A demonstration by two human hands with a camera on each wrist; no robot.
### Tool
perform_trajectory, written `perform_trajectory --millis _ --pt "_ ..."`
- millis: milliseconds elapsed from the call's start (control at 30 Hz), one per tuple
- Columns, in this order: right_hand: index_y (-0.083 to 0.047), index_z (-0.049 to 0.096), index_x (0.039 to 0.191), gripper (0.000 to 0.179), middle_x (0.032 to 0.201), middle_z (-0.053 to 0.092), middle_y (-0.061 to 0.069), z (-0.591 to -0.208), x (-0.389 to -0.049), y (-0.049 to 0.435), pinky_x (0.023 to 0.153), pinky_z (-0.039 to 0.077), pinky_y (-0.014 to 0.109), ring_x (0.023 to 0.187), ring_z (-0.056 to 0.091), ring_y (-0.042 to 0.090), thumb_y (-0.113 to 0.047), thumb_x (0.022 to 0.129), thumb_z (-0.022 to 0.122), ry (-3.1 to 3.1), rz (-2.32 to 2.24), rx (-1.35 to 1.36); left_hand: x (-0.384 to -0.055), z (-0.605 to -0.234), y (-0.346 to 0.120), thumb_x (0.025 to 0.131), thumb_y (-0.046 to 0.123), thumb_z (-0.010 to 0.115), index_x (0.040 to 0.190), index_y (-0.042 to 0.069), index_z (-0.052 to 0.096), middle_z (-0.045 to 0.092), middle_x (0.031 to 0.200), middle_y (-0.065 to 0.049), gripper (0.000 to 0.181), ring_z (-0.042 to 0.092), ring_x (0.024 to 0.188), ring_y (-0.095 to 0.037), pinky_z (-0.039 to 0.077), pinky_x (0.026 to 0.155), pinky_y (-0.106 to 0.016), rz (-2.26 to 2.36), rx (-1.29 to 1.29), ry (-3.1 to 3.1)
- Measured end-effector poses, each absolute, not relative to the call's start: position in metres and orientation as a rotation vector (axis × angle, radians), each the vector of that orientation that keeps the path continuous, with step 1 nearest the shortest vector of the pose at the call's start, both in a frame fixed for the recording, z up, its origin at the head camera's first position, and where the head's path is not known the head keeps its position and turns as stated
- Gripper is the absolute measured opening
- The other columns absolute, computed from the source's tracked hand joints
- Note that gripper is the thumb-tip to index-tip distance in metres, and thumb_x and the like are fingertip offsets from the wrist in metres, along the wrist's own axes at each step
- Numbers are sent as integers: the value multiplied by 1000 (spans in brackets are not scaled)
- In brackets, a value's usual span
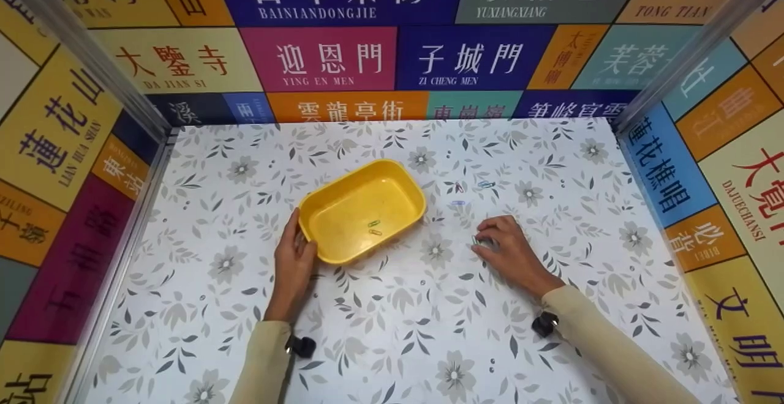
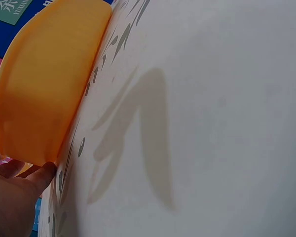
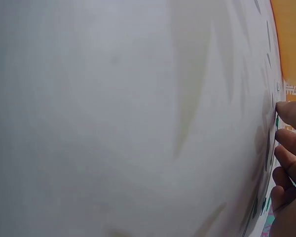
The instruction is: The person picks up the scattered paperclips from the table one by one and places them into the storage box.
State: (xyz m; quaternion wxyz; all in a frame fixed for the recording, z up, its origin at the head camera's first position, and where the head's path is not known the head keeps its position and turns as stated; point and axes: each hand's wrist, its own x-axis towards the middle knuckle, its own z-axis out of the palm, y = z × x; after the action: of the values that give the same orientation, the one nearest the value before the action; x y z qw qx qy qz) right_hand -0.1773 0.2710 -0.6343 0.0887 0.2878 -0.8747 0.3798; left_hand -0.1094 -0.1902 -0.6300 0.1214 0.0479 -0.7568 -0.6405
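Pale sleeves (image 1: 612,343) come in over the near edge of the counter (image 1: 380,355). The left hand (image 1: 295,263) grips the left end of a yellow tray (image 1: 346,208), which sits nearer the counter's far edge and holds two paper clips (image 1: 375,232). Three loose clips (image 1: 458,202) lie right of the tray, toward the far right corner. The right hand (image 1: 513,256) curls low, fingertips close together; whether they pinch anything, I cannot tell.
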Motion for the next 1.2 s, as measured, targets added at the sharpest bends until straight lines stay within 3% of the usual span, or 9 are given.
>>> perform_trajectory --millis 700,1200 --pt "-4 77 92 11 120 71 15 -635 -171 269 103 44 19 116 58 30 5 98 77 -2612 1262 802 -108 -630 -190 104 -3 54 174 4 28 35 178 -9 75 37 163 -28 36 131 -42 -1861 150 -2218" --pt "-3 80 92 10 115 74 13 -628 -167 263 95 46 14 112 60 28 7 94 82 -2581 1428 650 -108 -629 -190 104 -2 55 175 6 27 33 179 -9 77 34 164 -28 34 133 -44 -1848 144 -2233"
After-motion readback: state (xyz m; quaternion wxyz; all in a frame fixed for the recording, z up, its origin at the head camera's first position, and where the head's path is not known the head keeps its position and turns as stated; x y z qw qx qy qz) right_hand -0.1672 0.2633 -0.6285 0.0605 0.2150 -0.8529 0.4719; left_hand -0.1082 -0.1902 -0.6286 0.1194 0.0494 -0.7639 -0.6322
